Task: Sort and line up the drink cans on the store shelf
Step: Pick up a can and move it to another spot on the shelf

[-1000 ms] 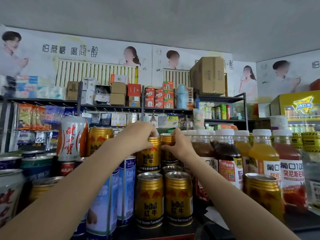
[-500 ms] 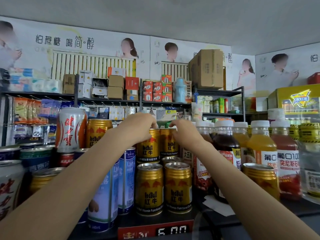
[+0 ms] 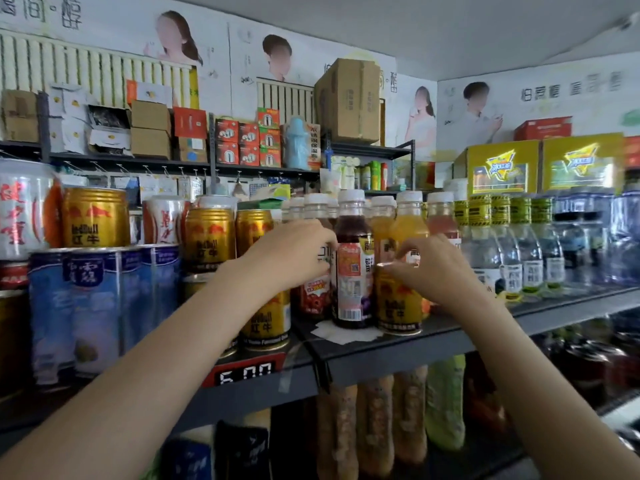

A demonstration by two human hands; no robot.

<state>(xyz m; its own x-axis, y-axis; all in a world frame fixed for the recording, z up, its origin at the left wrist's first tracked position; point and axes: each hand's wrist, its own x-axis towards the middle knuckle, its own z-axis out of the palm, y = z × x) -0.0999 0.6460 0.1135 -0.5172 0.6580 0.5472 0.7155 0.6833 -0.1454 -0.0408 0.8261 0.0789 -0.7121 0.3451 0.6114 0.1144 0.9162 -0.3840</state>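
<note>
Head view – right hand [image 3: 437, 271] fingers [image 3: 391, 268] atop gold can [image 3: 398, 303]

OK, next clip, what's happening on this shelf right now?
A person is tidying drinks on a store shelf. The right hand is curled over the top of a gold Red Bull can standing among the juice bottles, apart from the other gold cans on the left. The left hand reaches in beside the dark juice bottle; what it holds is hidden.

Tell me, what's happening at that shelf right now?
Right hand grips stray gold can. Left hand at the dark bottle, grip unclear. Bottles crowd the can.
</note>
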